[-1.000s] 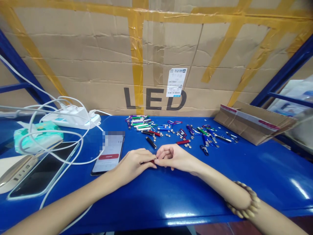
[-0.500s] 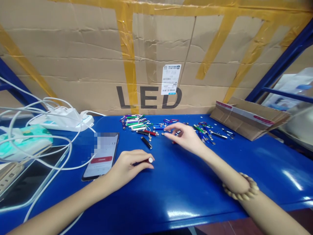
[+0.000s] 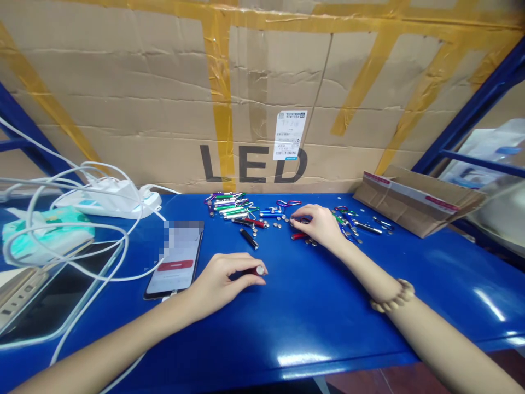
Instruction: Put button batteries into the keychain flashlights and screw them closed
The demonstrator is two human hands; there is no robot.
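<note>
My left hand (image 3: 229,279) is closed around a small dark red metal flashlight tube (image 3: 248,271), most of it hidden by the fingers. A round silver end (image 3: 260,271) faces out between thumb and forefinger. Further back, my right hand (image 3: 318,224) has thumb and forefinger pinched on a small silvery button cell (image 3: 292,218), only partly visible. Loose button cells (image 3: 279,225) lie just left of those fingertips. Under the right hand a red tube (image 3: 299,236) shows. Between the hands and the pile, a black flashlight tube (image 3: 249,239) rests on the blue table.
Colourful flashlights with carabiners (image 3: 229,208) are heaped at the back. More tubes (image 3: 367,227) lie to the right, before an open cardboard box (image 3: 414,200). A phone (image 3: 174,268), white cables (image 3: 123,235) and a power strip (image 3: 115,200) occupy the left. A large carton (image 3: 164,109) stands behind.
My right hand has lowered among the button cells, and its spread thumb and forefinger have come together. The left hand keeps its hold on the red tube. The view has shifted slightly.
</note>
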